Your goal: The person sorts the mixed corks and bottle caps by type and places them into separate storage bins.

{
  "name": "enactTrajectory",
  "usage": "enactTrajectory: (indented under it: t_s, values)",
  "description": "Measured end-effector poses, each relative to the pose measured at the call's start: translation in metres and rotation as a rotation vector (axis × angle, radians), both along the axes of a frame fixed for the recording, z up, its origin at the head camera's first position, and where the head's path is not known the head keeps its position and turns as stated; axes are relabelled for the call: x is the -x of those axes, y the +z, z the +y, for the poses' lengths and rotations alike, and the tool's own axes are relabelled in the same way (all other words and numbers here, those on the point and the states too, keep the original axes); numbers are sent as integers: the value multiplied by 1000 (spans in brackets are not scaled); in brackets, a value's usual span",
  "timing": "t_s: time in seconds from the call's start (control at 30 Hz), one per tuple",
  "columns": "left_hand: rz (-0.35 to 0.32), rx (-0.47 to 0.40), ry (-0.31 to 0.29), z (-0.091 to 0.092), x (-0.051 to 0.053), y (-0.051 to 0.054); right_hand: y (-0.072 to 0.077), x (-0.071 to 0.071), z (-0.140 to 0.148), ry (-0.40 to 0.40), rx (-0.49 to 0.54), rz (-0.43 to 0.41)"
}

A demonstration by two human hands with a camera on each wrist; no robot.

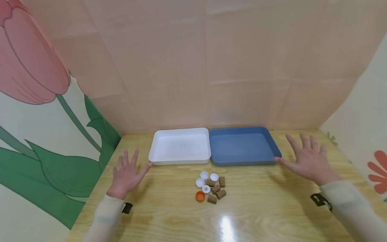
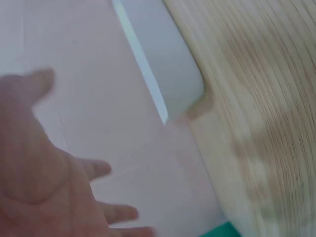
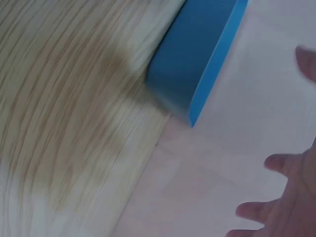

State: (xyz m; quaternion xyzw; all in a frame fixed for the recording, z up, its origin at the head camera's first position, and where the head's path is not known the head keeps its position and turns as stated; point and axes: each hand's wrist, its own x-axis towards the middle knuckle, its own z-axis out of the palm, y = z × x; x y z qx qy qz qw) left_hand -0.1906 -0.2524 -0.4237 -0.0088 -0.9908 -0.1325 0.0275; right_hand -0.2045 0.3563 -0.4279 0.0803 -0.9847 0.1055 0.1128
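My left hand (image 1: 127, 176) hovers above the table with its fingers spread, near the front left corner of a white tray (image 1: 179, 148). On the other side my right hand (image 1: 308, 163) is also spread and holds nothing; its thumb overlaps the blue tray's (image 1: 245, 148) front right corner in the head view. Between the hands lies a small group of several white bottle caps (image 1: 200, 183), one orange-red cap (image 1: 200, 196) and several brown corks (image 1: 221, 194). Each wrist view shows spread fingers apart from the nearest tray, white at left (image 2: 163, 54), blue at right (image 3: 192, 54).
Both trays stand side by side at the back of the wooden table (image 1: 169, 218), against a pinkish cloth backdrop (image 1: 193, 67). A panel with a painted tulip (image 1: 33, 57) borders the left side; a pale panel with a red flower (image 1: 379, 171) borders the right.
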Motion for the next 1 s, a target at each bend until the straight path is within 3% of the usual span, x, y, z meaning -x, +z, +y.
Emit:
enactTrajectory:
  t_s: [0.23,0.5,0.7,0.87,1.0]
  values:
    - [-71,-84,28,5,7,-2,4,2,-20,65,104,-10]
    - [-29,-159,9,7,23,-2,1,1,-63,197,125,35]
    - [-10,-205,3,9,41,-13,-2,0,-94,251,166,-56]
    - [-46,-213,25,15,53,-21,-9,-1,-115,310,185,-111]
    - [-84,-219,39,17,56,-26,-18,-2,-133,340,201,-124]
